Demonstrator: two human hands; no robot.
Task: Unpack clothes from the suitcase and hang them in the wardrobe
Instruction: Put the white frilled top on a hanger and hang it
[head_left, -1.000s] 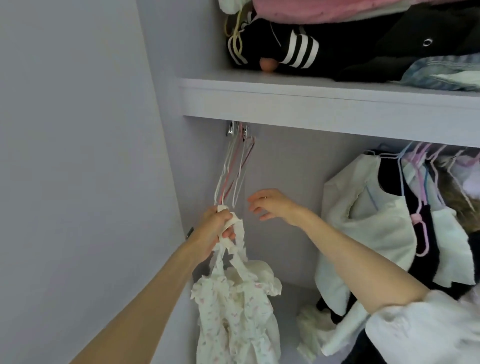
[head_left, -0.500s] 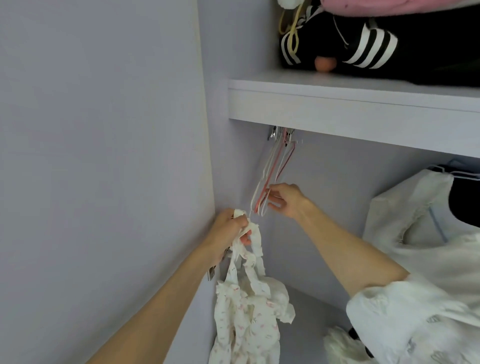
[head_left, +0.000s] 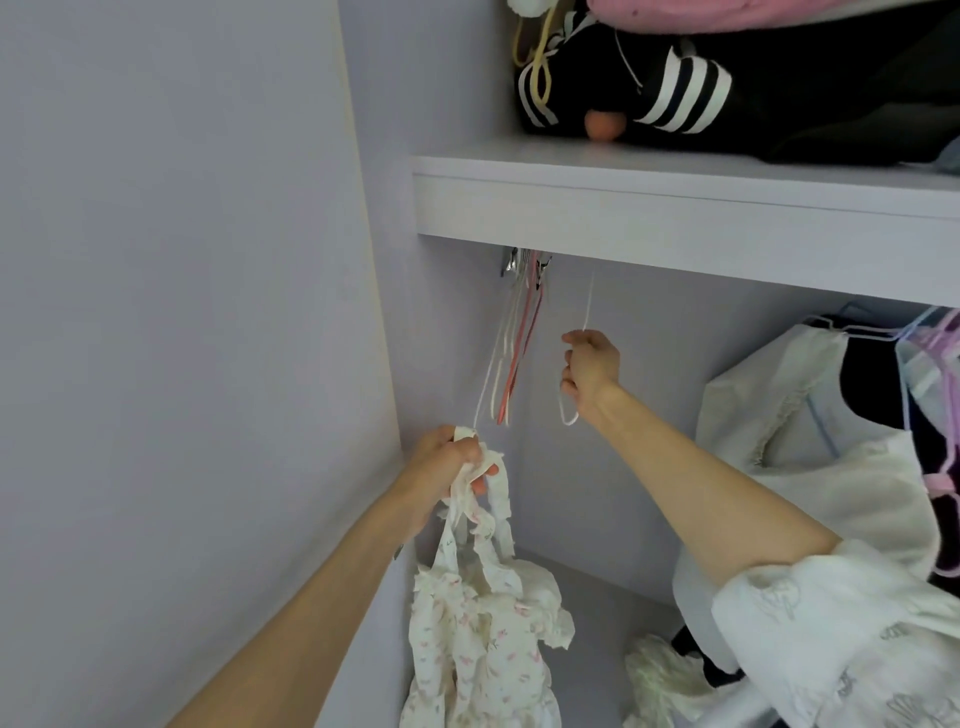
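Two bare hands reach into the pale lilac wardrobe (head_left: 457, 322). Left hand (head_left: 451, 462) grips the ruffled straps of a cream floral-print garment (head_left: 483, 634) dangling below it. Right hand (head_left: 589, 371) clutches a thin white wire hanger (head_left: 586, 317), just beside several white and pink hangers (head_left: 511, 353) hanging under the shelf (head_left: 675, 218).

A black garment with white stripes (head_left: 680, 98) is lying on the shelf (head_left: 675, 202), under a pink fabric (head_left: 753, 13). A small orange ball (head_left: 602, 126) is sitting at the shelf's front (partly tucked beneath the black garment), and yellow cords (head_left: 540, 57) are dangling above the shelf's left end.
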